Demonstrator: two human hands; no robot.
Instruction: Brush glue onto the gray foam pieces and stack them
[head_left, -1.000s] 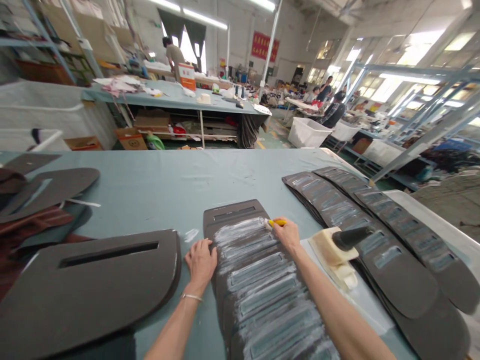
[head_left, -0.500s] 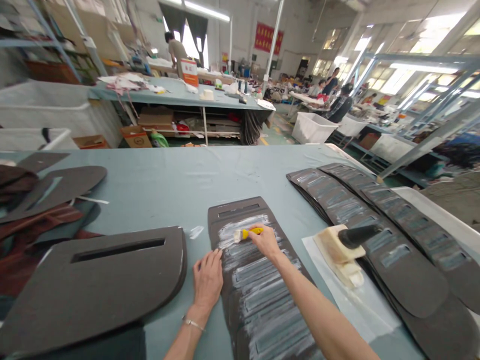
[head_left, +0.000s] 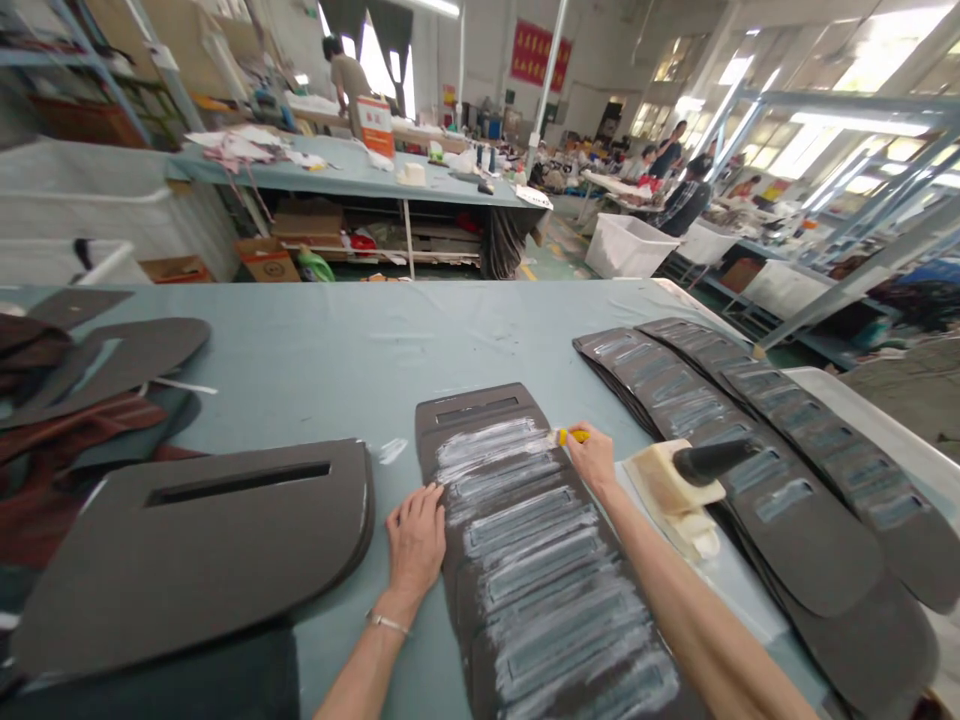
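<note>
My right hand (head_left: 595, 460) is closed around the yellow handle of a small brush (head_left: 574, 437). The bristles touch the right edge of a dark grey slotted panel (head_left: 536, 560), near its far end. Streaks of a whitish wet coating run across the panel around its slots. My left hand (head_left: 417, 540) lies with fingers stretched out against the panel's left edge. To the right, a cream-coloured container with a black spout or handle (head_left: 712, 462) sits on a whitish sheet (head_left: 750, 590).
Stacked dark slotted panels (head_left: 810, 540) with streaks lie at the right. A wide dark panel with one long slot (head_left: 217, 560) lies left, beside brown and dark pieces (head_left: 82, 425). Behind the blue-green table (head_left: 360, 335) stands another table (head_left: 315, 180); several people are farther back.
My right hand has swept the brush rightward across the panel to its right edge, widening the white streak there. My left hand stays at the left edge. The view has shifted slightly.
</note>
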